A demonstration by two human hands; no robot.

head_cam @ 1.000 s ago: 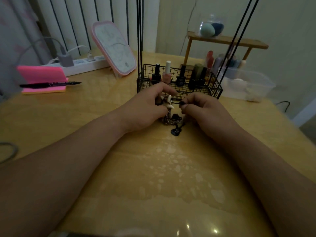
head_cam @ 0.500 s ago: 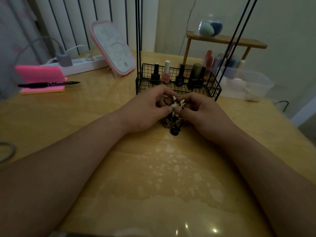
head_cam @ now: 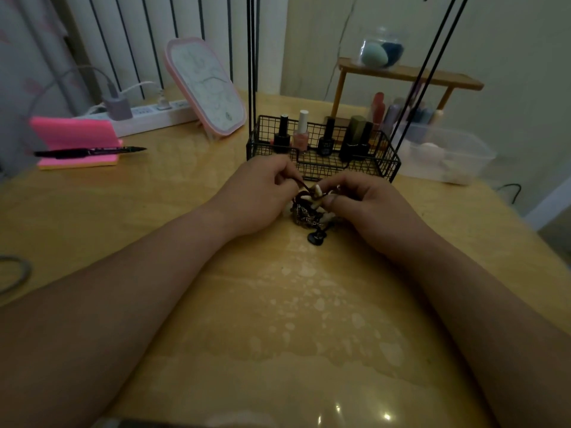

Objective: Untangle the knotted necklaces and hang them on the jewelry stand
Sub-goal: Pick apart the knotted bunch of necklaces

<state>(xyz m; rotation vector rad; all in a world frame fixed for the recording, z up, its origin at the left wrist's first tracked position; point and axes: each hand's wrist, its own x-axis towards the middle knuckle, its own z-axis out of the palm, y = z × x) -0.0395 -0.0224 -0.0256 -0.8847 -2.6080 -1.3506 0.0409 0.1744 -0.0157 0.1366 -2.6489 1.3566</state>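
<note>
1. The knotted necklaces (head_cam: 310, 212), a clump of dark cord, white tooth-shaped beads and fine metal chain, lie on the yellow wooden desk (head_cam: 293, 304) between the two hands. A black pendant (head_cam: 316, 237) trails out of the clump on its near side.
2. A moment ago the fingertips were bunched together over the beads. Now a short length of the dark cord (head_cam: 301, 184) runs taut from the clump up to the left hand (head_cam: 262, 196), so one strand has been drawn a little way out.
3. The left hand pinches that cord at its fingertips. The right hand (head_cam: 366, 203) has thumb and fingers curled on the beaded part and holds the clump back against the pull.
4. This looks like early loosening only: chain, beads and cord are still one mass and nothing hangs yet.
5. The jewelry stand (head_cam: 384, 156), a black wire basket with tall thin black rods rising out of view, sits just behind the hands. Its basket holds nail-polish bottles (head_cam: 301, 131).
6. Further out on the desk:
   - To the left are a pink-framed tilted mirror (head_cam: 205, 88), a white power strip (head_cam: 154, 114) and a pink sticky-note pad (head_cam: 75, 140) with a black pen (head_cam: 89, 152) across it.
   - To the right are a clear plastic box (head_cam: 448, 156) and a small wooden shelf (head_cam: 411, 77).
</note>
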